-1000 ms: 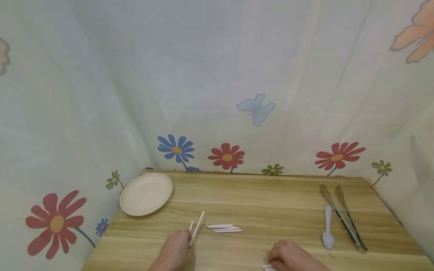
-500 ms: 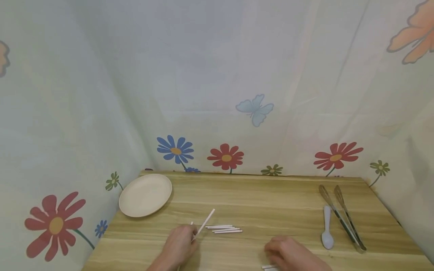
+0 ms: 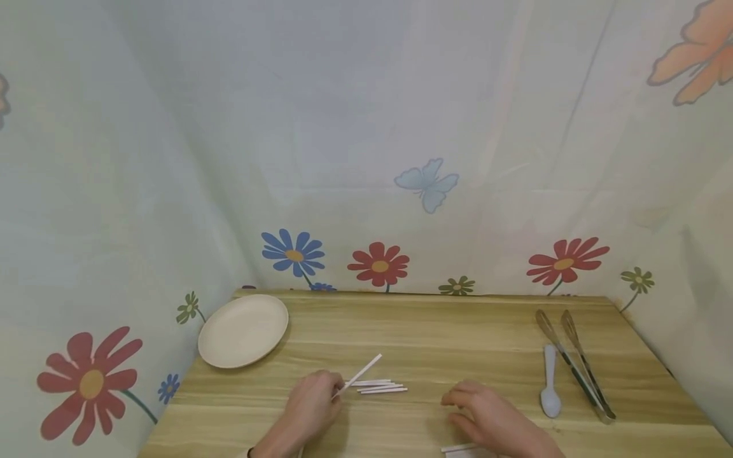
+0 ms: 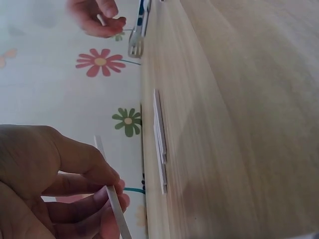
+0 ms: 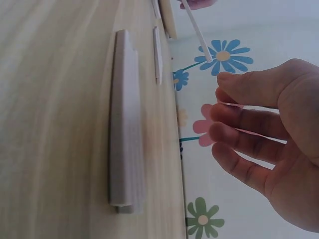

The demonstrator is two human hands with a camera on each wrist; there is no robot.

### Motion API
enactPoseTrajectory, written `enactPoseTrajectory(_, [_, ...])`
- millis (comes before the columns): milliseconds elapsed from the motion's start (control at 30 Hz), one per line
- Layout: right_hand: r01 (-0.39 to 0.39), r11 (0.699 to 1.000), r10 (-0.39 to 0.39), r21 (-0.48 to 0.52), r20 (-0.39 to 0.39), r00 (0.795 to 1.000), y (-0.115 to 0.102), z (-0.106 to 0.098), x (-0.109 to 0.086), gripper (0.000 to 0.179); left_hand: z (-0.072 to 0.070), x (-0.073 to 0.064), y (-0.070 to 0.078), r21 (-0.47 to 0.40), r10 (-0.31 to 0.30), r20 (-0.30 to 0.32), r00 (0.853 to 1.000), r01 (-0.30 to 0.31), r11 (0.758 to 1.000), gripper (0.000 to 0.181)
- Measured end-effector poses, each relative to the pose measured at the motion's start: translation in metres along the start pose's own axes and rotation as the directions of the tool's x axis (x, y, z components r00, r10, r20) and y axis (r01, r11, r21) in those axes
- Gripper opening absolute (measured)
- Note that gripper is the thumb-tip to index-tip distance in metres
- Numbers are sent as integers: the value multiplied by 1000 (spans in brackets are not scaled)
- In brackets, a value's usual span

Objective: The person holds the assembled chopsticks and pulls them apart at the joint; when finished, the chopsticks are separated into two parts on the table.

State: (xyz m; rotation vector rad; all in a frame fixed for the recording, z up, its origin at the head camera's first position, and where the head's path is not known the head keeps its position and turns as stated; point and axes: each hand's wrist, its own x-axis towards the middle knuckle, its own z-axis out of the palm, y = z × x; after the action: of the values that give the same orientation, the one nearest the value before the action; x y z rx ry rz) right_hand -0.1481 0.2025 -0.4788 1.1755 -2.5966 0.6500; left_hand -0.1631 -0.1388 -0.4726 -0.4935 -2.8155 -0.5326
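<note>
My left hand (image 3: 312, 405) pinches a thin white stick (image 3: 366, 367) between thumb and fingertips, and it slants up to the right. In the left wrist view the same stick (image 4: 117, 208) runs through the fingertips. Just beyond this hand lies a small group of white sticks (image 3: 382, 390) flat on the wooden table (image 3: 435, 343). My right hand (image 3: 489, 416) hovers with loosely bent fingers, holding nothing. A second bundle of white sticks (image 5: 121, 124) lies side by side near that hand, partly cut off at the bottom of the head view.
At the back left stands a round cream plate (image 3: 243, 331). To the right are a pale spoon (image 3: 550, 381) and metal tongs (image 3: 585, 375) with their arms spread. A flower-printed curtain (image 3: 343, 159) closes off the back and sides of the table.
My left hand has moved right with the stick, which now leans more to the right over the middle group. My right hand has risen slightly, its fingers parted, away from the near bundle.
</note>
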Motion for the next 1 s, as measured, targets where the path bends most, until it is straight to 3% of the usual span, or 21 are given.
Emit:
enactPoseTrajectory(200, [44,997,-50,-58,-94,994,0,2,6,22,0,7,4,18,50,-38,998,-49,999,14])
enactPoseTrajectory(367, [49,996,-60,-77,-138,989,-2,2,13,23,-1,16,12,35,82,-4,997,-81,996,12])
enactPoseTrajectory(1000, [81,993,-95,-81,-186,978,-9,0,31,27,5,31,33,95,196,25,980,-198,976,15])
